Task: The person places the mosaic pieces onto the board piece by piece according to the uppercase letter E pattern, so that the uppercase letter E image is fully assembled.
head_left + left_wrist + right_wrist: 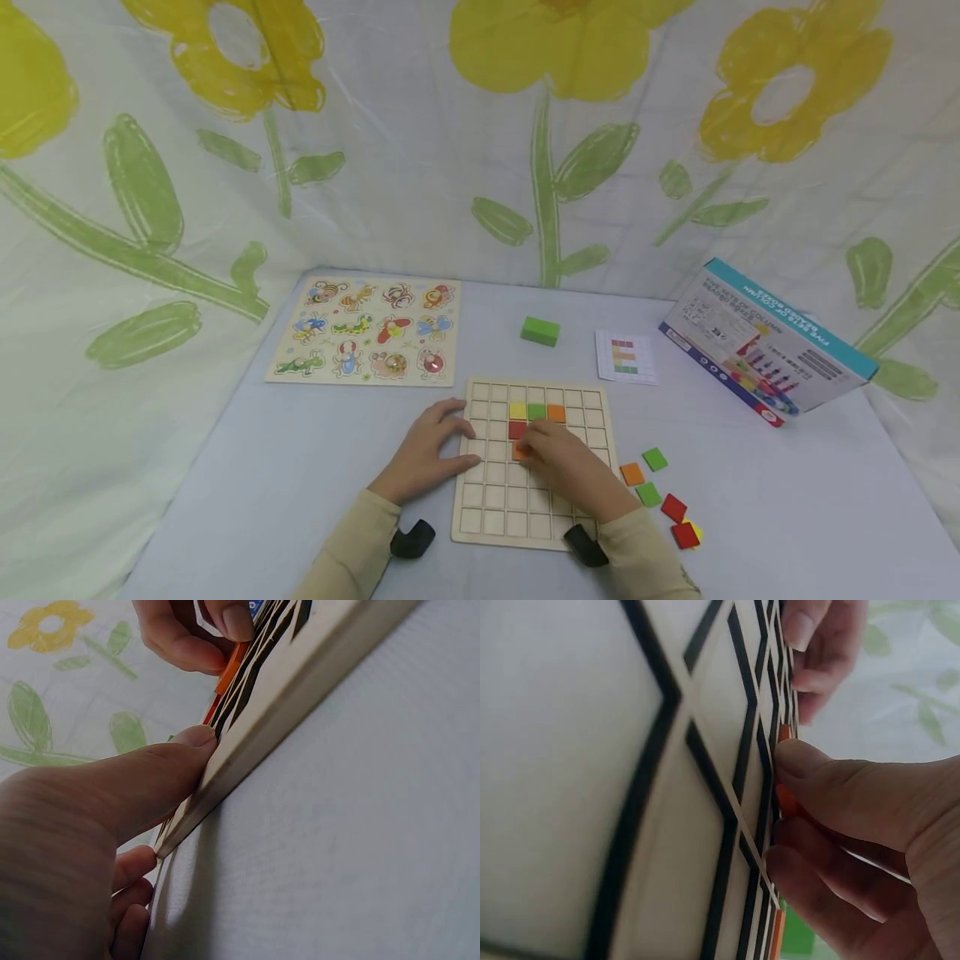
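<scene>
A wooden grid board (495, 498) lies on the table, its left edge under my left hand (429, 450). The thumb (176, 754) of that hand rests on the board's rim, with the fingers spread along the same side. My right hand (566, 462) pinches an orange square tile (517, 451) at a cell just below a red tile (517, 430). In the right wrist view, the thumb presses against this orange tile (785, 796). The row above holds a yellow tile (517, 410), a green tile (536, 411) and another orange tile (556, 412).
Loose red, green, orange and yellow tiles (655, 459) lie right of the board. Behind it are a green block (541, 331) and a pattern card (627, 357). An insect puzzle (367, 337) is at back left, a tilted box (765, 342) at back right.
</scene>
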The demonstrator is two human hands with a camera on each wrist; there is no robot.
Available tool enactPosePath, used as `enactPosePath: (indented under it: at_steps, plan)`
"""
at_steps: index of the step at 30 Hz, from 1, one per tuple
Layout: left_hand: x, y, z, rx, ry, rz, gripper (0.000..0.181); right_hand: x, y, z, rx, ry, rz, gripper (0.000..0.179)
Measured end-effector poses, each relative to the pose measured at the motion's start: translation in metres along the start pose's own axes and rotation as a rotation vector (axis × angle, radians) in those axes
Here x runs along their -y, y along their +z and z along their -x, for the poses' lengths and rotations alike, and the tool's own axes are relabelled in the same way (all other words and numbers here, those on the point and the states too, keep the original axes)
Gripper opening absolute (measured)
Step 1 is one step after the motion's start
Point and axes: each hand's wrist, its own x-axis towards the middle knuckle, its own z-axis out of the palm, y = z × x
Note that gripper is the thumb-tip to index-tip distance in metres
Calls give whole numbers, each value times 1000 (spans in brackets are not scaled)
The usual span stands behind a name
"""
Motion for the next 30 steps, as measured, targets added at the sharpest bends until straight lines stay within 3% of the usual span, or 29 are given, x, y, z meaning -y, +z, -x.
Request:
enactPosePath:
  at_steps: [17, 25, 30]
  plan:
    - [1, -1, 1, -1, 11, 7, 25, 1, 6, -3, -57, -74, 52, 17]
    - [2, -1, 1, -10, 17, 3, 26, 1, 4, -1, -65, -41, 44, 14]
    - [2, -1, 1, -4, 16, -1, 27, -5, -12, 11, -103, -25, 103, 17]
